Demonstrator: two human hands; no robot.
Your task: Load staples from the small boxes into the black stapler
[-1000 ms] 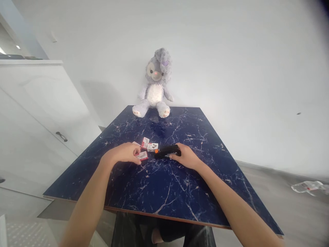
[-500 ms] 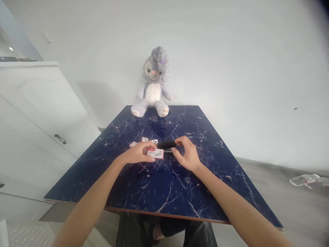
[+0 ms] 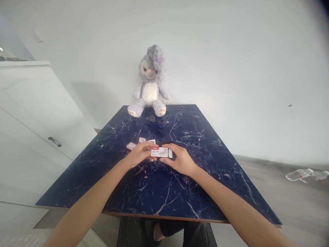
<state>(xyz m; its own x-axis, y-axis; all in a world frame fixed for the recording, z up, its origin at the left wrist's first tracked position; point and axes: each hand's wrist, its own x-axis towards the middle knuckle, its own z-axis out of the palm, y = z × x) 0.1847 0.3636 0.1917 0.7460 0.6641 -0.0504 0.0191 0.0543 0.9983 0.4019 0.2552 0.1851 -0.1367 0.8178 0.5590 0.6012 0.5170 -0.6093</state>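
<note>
A small red-and-white staple box [image 3: 158,152] with a staple strip pictured on it is held up between my two hands, above the table. My left hand [image 3: 138,156] pinches its left end, thumb below and fingers above. At its right end, my right hand [image 3: 182,160] has fingers and thumb closed around the box, where a white end or flap shows. A black stapler [image 3: 166,142] lies just behind the box, mostly hidden by it and my right hand. Beyond my left hand lie more small red-and-white boxes [image 3: 131,146], partly covered.
The blue marble-patterned table [image 3: 164,192] spreads around my hands. A grey plush toy [image 3: 149,85] sits at its far edge against the wall. To the left stands a white cabinet [image 3: 31,130]; on the floor at right lie clear plastic bottles [image 3: 300,175].
My right hand has let go of the black stapler and moved onto the right end of the staple box. My left hand still holds the box, shifted slightly right. The view has turned slightly.
</note>
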